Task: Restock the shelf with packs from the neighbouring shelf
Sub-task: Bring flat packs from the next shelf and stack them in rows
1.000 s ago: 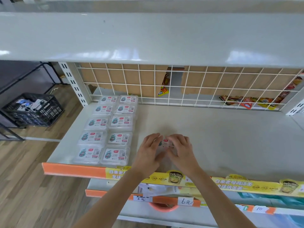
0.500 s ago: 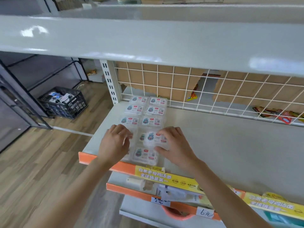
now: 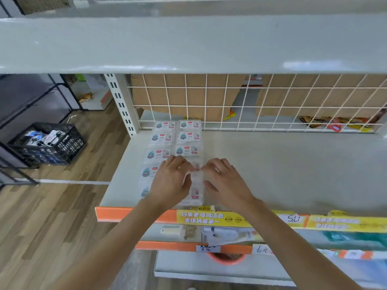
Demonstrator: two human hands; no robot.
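Clear plastic packs (image 3: 177, 141) with white labels, a teal figure and a red tag on each, laid flat in two columns at the left end of a pale grey shelf (image 3: 282, 170), centre of the frame, running from the white wire grid (image 3: 261, 105) at the back to the orange price strip (image 3: 129, 214) at the front. Left hand (image 3: 170, 183) spread palm down over the nearer packs, fingers gently bent and resting on them. Right hand (image 3: 225, 181) just beside it, fingers bent, tips touching the right edge of the right column; whether either hand pinches a pack cannot be told through the blur. Brown cardboard behind the grid, bright snack wrappers (image 3: 335, 124) lying beyond it at right. Black plastic crate (image 3: 48, 145) on the wood floor at left of frame. Handwritten price tags on the lower shelf edge, bottom centre.
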